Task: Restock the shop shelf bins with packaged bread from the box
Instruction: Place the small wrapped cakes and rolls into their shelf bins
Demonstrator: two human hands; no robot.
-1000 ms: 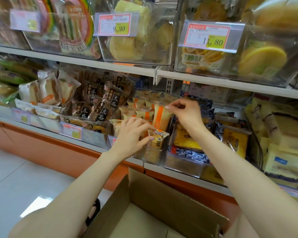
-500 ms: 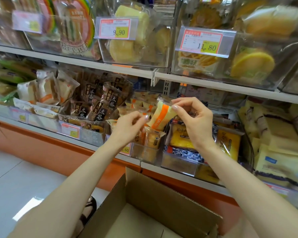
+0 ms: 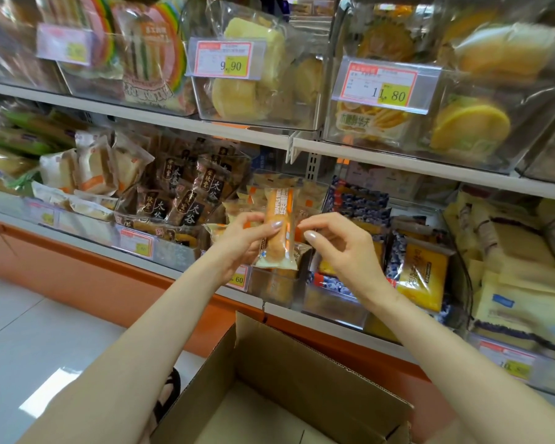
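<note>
**Pack over the bin: slip, tip or wrong slot**

The pack stands upright at the centre of the view, just above the clear bin at its 6 o'clock. The left hand pinches it from 9 o'clock, with the thumb across the front and the fingers behind. The right hand is at 3 o'clock with its fingers curled and the tips at the wrapper's edge. Whether they pinch the wrapper I cannot tell.

- **Slip.** The wrapper looks glossy and only one hand surely holds it. If the thumb loosens, the pack would likely fall past the bin front toward the open box at 6 o'clock.
- **Crush.** The bread inside probably dents easily, so a hard squeeze or forcing it between the packs already there may flatten it.
- **Tip.** The bin seems nearly full. A pack set in upright could lean over the front wall and spill.
- **Wrong slot.** The dark packs at 9 o'clock and the blue packs at 3 o'clock lie close by, so a drift either way would misplace it.
</note>
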